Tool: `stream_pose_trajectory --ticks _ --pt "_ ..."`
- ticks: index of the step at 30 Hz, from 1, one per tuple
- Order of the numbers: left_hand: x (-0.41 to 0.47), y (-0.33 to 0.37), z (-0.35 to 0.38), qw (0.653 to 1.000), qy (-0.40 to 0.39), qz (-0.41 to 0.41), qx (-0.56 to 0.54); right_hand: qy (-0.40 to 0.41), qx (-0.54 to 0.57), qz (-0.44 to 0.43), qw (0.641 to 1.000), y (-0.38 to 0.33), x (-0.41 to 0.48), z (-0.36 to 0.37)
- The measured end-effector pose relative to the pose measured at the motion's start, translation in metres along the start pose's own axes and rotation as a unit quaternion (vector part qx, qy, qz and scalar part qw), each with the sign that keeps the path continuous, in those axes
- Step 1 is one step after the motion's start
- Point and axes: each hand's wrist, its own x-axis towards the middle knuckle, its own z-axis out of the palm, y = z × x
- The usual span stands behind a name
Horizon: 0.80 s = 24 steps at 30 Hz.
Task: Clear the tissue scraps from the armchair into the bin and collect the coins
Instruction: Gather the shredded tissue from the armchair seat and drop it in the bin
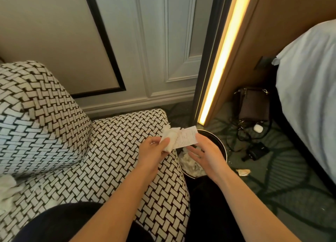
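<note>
My left hand (151,150) grips a wad of white tissue scraps (168,135) together with a printed paper slip (185,137) over the right edge of the woven-pattern armchair (112,150). My right hand (205,152) is open, fingers spread, and touches the slip's right end above the round black bin (221,141). White tissue pieces (190,164) lie inside the bin. More white tissue (7,190) rests on the seat at the far left. No coins are in view.
A patterned cushion (36,114) leans at the chair's back. On the green carpet right of the bin lie a brown bag (253,103), cables, a black charger (257,150), a white earbud case (258,128) and a paper scrap (243,171). A bed (309,96) stands right.
</note>
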Motion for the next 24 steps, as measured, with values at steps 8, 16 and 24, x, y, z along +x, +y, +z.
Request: stream_pose_trajectory --ticks 8,16,24 --pt "-0.007 -0.004 0.006 0.997 -0.045 0.027 0.052 0.187 -0.025 -0.039 0.981 0.011 0.007 -0.002" --pt "-0.011 0.000 0.016 0.997 -0.047 -0.046 -0.030 0.301 0.221 0.034 0.927 0.005 0.010 -0.012" --pt "-0.020 0.002 0.024 0.980 -0.178 -0.063 -0.066 0.347 0.269 0.069 0.896 -0.002 0.006 -0.017"
